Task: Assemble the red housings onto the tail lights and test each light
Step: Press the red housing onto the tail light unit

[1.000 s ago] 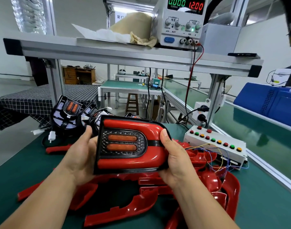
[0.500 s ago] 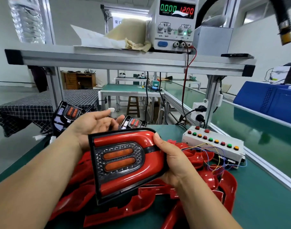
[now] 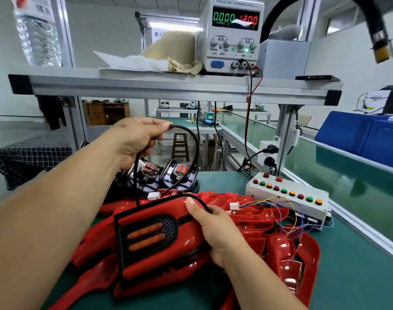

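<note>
Gripping the tail light (image 3: 155, 233) by its right end, the right hand (image 3: 215, 231) holds it, long axis left to right, above the spare red housings (image 3: 307, 256). The left hand (image 3: 135, 142) curls round its black cable (image 3: 197, 151), raised. The white plug (image 3: 154, 196) dangles left of the tester's connector (image 3: 233, 206), nearer the right hand.

Above the right hand's grip (image 3: 215, 231), on the aluminium shelf (image 3: 146, 86), a power supply (image 3: 233, 34) reads 0.000 and 12.00, with a crumpled beige cloth (image 3: 182, 63) just left of it. Farther left stands a clear water bottle (image 3: 38, 34). A flat black object (image 3: 314, 77), perhaps a phone, lies toward the shelf's right end. Well right of the grip sits a blue case (image 3: 358, 139). Beyond the grip, past the green table (image 3: 358, 276), stands a wooden stool (image 3: 179, 146).
</note>
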The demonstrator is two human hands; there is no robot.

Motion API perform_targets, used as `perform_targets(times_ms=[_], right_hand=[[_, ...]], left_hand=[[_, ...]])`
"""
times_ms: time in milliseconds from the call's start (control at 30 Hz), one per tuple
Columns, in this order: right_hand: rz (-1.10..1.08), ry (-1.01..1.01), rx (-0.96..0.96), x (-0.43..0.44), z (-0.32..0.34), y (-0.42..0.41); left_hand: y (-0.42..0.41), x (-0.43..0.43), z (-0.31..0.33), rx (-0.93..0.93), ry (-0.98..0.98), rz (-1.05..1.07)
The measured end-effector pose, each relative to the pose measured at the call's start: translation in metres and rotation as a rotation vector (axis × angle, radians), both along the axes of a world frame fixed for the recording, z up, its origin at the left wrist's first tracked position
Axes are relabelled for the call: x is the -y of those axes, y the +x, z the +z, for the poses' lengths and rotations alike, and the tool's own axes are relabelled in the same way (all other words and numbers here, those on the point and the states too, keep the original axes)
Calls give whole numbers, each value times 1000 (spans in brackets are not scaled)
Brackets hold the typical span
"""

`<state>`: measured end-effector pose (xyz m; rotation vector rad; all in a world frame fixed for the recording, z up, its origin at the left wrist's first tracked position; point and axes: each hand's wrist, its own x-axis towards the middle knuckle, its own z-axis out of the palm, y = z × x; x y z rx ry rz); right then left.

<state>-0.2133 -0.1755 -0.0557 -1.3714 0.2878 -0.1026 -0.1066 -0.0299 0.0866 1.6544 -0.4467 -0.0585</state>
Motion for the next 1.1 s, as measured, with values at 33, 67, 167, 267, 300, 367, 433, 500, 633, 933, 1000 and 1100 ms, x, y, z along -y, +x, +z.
perform_targets(times_ms=[33, 67, 167, 267, 300, 367, 433, 500, 633, 933, 1000, 1100], right_hand=[[-36, -92, 3, 1, 1, -1], [-76, -228, 5, 2, 1, -1], [-236, -623, 58, 6, 1, 0], [-337, -581, 179, 16, 3, 3], [-320, -539, 218, 18, 3, 2], [-269, -423, 269, 21, 4, 2], [-279, -329, 307, 22, 6, 3], [-293, -299, 349, 23, 8, 2], [-311, -362, 397, 28, 9, 2], [-453, -494, 332, 28, 5, 6], [-467, -462, 319, 29, 5, 7], [-452, -306, 293, 29, 5, 8]], left_hand=[[-3, 1, 0, 51, -6, -2], [-6, 1, -1, 87, -19, -20], [-15, -3, -5, 141, -59, -106], [-21, -7, -14, 173, -84, -279], [-23, -8, -17, 172, -103, -336], [-23, -11, -21, 152, -139, -397], [-20, -16, -24, 113, -172, -368], [-18, -21, -26, 100, -176, -289], [-20, -24, -33, 194, 21, -52], [-112, -36, -108, 469, 576, 270], [-120, -37, -121, 425, 862, 91], [-117, -38, -126, 370, 905, 32]])
